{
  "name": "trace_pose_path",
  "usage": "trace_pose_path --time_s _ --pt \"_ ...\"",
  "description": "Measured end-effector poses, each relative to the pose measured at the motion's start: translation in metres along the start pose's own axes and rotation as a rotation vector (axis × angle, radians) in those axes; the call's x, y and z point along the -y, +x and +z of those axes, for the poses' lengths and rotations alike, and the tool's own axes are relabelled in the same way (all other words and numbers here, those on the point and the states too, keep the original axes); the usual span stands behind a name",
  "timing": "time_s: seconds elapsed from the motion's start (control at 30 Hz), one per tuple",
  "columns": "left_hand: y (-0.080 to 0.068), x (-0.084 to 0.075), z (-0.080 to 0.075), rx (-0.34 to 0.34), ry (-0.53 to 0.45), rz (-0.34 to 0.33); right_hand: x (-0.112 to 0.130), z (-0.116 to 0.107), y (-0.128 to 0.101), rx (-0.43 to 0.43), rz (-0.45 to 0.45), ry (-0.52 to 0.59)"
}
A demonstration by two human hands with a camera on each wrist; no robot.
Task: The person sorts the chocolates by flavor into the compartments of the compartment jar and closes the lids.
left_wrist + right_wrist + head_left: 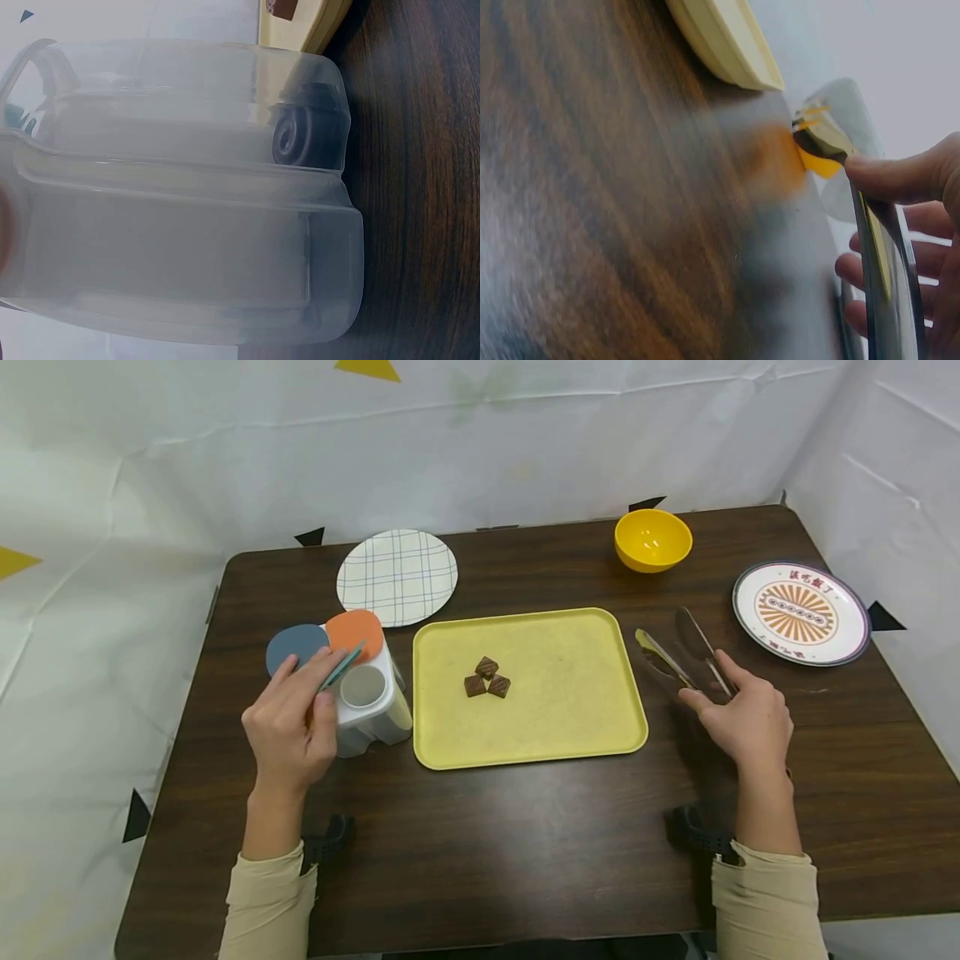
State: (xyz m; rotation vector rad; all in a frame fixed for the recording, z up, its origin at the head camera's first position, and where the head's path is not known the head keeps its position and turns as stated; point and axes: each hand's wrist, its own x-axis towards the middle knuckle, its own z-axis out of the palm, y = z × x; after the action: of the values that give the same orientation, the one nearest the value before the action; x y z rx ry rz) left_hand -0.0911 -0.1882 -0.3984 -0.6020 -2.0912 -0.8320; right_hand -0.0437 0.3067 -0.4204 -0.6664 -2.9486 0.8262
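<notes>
A dark wood-grain desk (pixel 525 843) with rounded corners fills the scene, its surface streaked in brown and black. White sheeting (pixel 525 435), creased and lightly wrinkled, hangs as a backdrop on the far side and wraps round to left and right, enclosing the desk on three sides. Yellow triangles (pixel 367 368) mark the sheeting at the far top and at the left edge; small black triangles (pixel 310 536) sit along the desk's far rim and at both sides. The light is even and soft, throwing faint shadows.
</notes>
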Motion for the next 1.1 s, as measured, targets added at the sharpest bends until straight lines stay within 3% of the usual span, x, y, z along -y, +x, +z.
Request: trace_pose_path --time_s 0.33,1.1 --pt "-0.001 0.0 0.0 -0.009 -0.004 0.006 -0.006 0.001 0.001 0.016 0.105 0.001" --pt "0.0 0.0 0.0 0.003 -0.012 0.011 -0.013 0.001 0.003 0.028 0.117 0.038"
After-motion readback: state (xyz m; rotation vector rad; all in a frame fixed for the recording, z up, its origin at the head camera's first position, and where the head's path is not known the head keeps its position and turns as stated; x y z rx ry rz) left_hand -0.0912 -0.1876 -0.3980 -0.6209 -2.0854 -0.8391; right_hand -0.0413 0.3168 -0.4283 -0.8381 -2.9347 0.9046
